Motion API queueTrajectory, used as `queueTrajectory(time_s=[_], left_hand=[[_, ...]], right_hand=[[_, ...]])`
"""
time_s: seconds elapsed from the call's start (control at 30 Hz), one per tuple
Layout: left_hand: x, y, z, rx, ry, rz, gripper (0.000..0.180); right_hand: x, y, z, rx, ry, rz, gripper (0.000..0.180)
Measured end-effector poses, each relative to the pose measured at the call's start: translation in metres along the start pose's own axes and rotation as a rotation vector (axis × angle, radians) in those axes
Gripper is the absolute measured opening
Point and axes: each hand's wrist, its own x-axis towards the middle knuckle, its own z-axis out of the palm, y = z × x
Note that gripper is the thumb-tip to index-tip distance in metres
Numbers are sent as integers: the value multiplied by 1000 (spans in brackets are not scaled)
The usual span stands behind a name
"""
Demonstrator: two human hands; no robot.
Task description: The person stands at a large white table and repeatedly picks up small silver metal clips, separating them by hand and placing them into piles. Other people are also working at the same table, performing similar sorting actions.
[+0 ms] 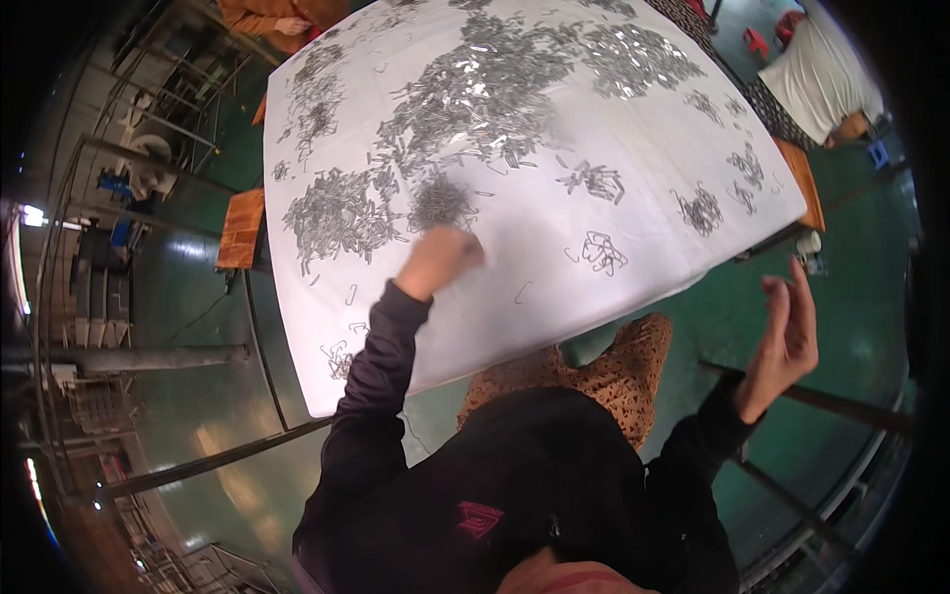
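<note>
From where I stand, the green floor (237, 450) spreads widest, running beneath the right hand (787, 332), which is held out past the table edge, open with its fingers loosely raised. Next comes the white tabletop (475, 337), lying under the left hand (440, 259) and reaching far beyond it. Well beyond the right hand, across the corner, there's a person in a light top (816, 84); an orange sleeve (255, 18) shows far off beyond the left hand, to its left.

The biggest heap of metal clips (475, 89) lies ahead of the left hand, glinting in places. A wooden board (240, 230) juts out well to that hand's left, and between the two sits a looser heap of clips (341, 213). The left hand itself is curled, its knuckles up, just beside a small dark pile of clips (440, 203); it's blurred, so I can't tell whether it grips any. To its right lies a tangle of wire hooks (600, 252), and smallest of all, one lone hook (524, 293) rests near that hand, to the right and slightly closer to the person's body.
</note>
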Motion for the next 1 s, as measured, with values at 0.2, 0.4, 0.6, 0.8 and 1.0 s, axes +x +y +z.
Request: queueTrajectory(time_s=[0.2,0.4,0.6,0.8,1.0], left_hand=[[76,-44,-4,170,403,28,13],[134,-72,16,306,325,83,9],[146,-61,35,462,231,128,6],[100,16,31,-143,307,140,8],[34,97,54,-896,224,-18,8]], right_hand=[[12,7,-52,-219,80,-46,24],[0,13,-62,-234,192,-1,23],[2,37,-23,-96,52,104,21],[21,151,119,-85,-550,84,22],[30,185,205,-433,-503,-28,15]])
